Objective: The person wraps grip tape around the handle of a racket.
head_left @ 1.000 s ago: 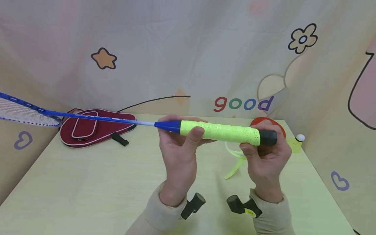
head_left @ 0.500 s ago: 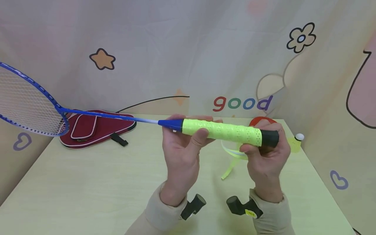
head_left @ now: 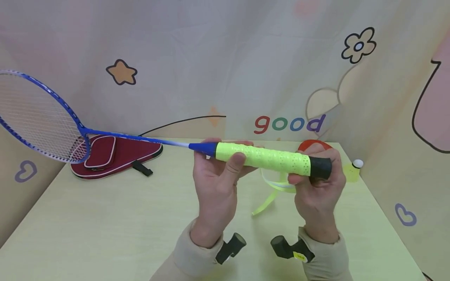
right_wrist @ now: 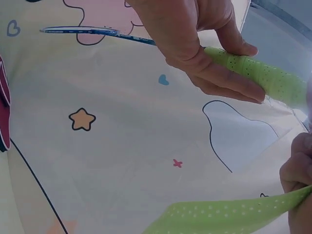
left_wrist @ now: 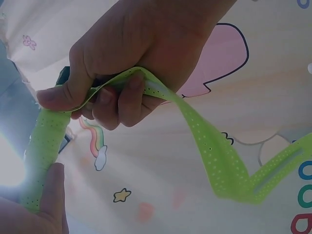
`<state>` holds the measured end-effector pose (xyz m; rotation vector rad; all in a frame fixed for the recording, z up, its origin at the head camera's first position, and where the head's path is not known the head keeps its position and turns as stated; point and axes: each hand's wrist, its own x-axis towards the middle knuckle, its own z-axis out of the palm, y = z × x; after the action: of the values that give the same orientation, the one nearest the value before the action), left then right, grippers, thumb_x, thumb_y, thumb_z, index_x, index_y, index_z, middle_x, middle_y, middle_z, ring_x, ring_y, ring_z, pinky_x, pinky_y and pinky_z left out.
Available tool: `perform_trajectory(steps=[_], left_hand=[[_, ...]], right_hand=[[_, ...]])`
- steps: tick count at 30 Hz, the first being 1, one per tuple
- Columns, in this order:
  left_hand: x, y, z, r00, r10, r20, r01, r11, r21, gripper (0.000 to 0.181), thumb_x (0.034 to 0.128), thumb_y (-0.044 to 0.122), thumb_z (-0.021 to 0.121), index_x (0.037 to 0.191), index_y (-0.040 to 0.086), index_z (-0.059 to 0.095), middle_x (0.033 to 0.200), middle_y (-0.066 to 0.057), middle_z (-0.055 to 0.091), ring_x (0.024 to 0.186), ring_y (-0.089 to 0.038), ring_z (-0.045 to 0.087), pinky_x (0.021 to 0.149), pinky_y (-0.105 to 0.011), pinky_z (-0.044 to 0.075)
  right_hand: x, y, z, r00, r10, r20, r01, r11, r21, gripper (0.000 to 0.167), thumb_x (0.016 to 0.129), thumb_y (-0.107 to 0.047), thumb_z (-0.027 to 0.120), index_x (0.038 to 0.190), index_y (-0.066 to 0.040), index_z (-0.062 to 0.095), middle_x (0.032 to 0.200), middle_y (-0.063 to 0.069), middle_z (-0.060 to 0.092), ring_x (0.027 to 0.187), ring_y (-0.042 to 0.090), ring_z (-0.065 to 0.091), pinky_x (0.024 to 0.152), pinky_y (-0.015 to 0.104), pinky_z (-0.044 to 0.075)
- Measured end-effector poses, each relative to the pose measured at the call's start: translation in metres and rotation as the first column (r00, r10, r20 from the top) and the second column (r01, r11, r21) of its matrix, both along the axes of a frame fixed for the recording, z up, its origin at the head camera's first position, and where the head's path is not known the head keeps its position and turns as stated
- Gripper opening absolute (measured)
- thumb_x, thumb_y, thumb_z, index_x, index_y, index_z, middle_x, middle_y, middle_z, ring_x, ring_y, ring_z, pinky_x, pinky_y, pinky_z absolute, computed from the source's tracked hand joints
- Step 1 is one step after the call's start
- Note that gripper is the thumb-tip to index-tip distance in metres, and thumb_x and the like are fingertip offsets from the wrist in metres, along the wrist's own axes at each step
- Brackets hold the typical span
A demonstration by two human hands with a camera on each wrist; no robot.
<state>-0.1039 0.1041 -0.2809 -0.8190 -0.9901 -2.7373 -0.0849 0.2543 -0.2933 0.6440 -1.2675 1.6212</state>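
Since the earlier frame, the racket head (head_left: pixel 49 117) has been turned farther into view at left and the loose tape (left_wrist: pixel 217 156) shifted left. Above the counter (head_left: pixel 105 222), the handle (head_left: pixel 272 159) is gripped by the left hand (head_left: pixel 216 187); tape is held by the right hand (head_left: pixel 319 195) near the black butt (head_left: pixel 321 168). Wrapping judged nearly complete; loose tape left unwrapped.

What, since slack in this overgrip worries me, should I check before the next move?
1. Left hand holds the racket handle: ok.
2. Right hand holds the overgrip tape: ok.
3. Racket handle wrapped from blue cone to black butt cap on the visible side: ok.
4. Loose tail drawn taut: not ok; it hangs slack and bends sharply.
5. Tightness of the wrapping: cannot tell.
6. Racket bag apart from the overgrip tape: ok.
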Motion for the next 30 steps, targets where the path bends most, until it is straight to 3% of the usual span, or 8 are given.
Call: perform_trajectory(steps=[6, 10, 14, 19, 25, 30], left_hand=[[-0.0007, 0.0004, -0.0016, 0.999, 0.004, 0.054, -0.006, 0.999, 0.037, 0.048, 0.0879, 0.017, 0.072, 0.117, 0.007, 0.034, 0.102, -0.013, 0.066, 0.093, -0.024, 0.068, 0.081, -0.049, 0.057], [-0.002, -0.0003, -0.0011, 0.998, 0.029, 0.058, -0.032, 0.999, 0.045, 0.045, 0.0889, 0.015, 0.071, 0.114, 0.007, 0.034, 0.098, -0.012, 0.066, 0.088, -0.023, 0.069, 0.079, -0.05, 0.057], [-0.0024, -0.0011, -0.0006, 0.997, 0.046, 0.06, -0.049, 0.998, 0.041, 0.043, 0.0896, 0.016, 0.071, 0.11, 0.007, 0.035, 0.096, -0.011, 0.066, 0.083, -0.022, 0.069, 0.077, -0.049, 0.058], [-0.0029, -0.0014, -0.0006, 0.996, 0.059, 0.062, -0.061, 0.998, 0.032, 0.042, 0.0902, 0.015, 0.071, 0.11, 0.008, 0.035, 0.095, -0.011, 0.065, 0.08, -0.023, 0.07, 0.074, -0.048, 0.059], [-0.003, -0.0017, 0.0, 0.995, 0.075, 0.072, -0.076, 0.997, 0.021, 0.04, 0.0907, 0.013, 0.07, 0.11, 0.007, 0.035, 0.092, -0.011, 0.063, 0.081, -0.023, 0.069, 0.072, -0.048, 0.059], [-0.0028, -0.001, 0.0004, 0.992, 0.088, 0.088, -0.09, 0.996, 0.013, 0.039, 0.0914, 0.01, 0.069, 0.11, 0.006, 0.036, 0.09, -0.011, 0.062, 0.08, -0.023, 0.069, 0.07, -0.049, 0.059]], right_hand=[[0.0006, 0.0008, -0.0005, 0.996, 0.084, -0.001, -0.083, 0.992, 0.095, 0.041, 0.086, -0.007, 0.074, 0.091, 0.015, 0.04, 0.074, 0.012, 0.045, 0.055, 0.016, 0.042, 0.044, 0.02, 0.033], [0.0003, 0.0021, -0.0026, 0.995, 0.1, 0.015, -0.101, 0.982, 0.158, 0.029, 0.092, -0.001, 0.064, 0.095, 0.016, 0.04, 0.077, 0.013, 0.046, 0.054, 0.016, 0.045, 0.04, 0.021, 0.035], [-0.0005, 0.0032, -0.0045, 0.997, 0.061, 0.04, -0.068, 0.976, 0.206, 0.024, 0.094, 0.003, 0.057, 0.102, 0.018, 0.04, 0.076, 0.013, 0.048, 0.055, 0.015, 0.047, 0.038, 0.021, 0.038], [-0.0005, 0.0024, -0.0057, 0.998, 0.023, 0.05, -0.032, 0.98, 0.199, 0.036, 0.093, 0.004, 0.058, 0.12, 0.019, 0.038, 0.082, 0.013, 0.051, 0.053, 0.014, 0.047, 0.036, 0.02, 0.034], [0.0007, 0.0002, -0.007, 0.998, 0.017, 0.066, -0.028, 0.986, 0.165, 0.028, 0.093, 0.006, 0.057, 0.11, 0.02, 0.04, 0.079, 0.013, 0.052, 0.052, 0.014, 0.045, 0.036, 0.021, 0.031], [0.0, -0.0014, -0.0067, 0.998, 0.036, 0.046, -0.043, 0.987, 0.155, 0.035, 0.093, -0.002, 0.064, 0.109, 0.02, 0.04, 0.082, 0.013, 0.051, 0.053, 0.015, 0.044, 0.04, 0.021, 0.033]])
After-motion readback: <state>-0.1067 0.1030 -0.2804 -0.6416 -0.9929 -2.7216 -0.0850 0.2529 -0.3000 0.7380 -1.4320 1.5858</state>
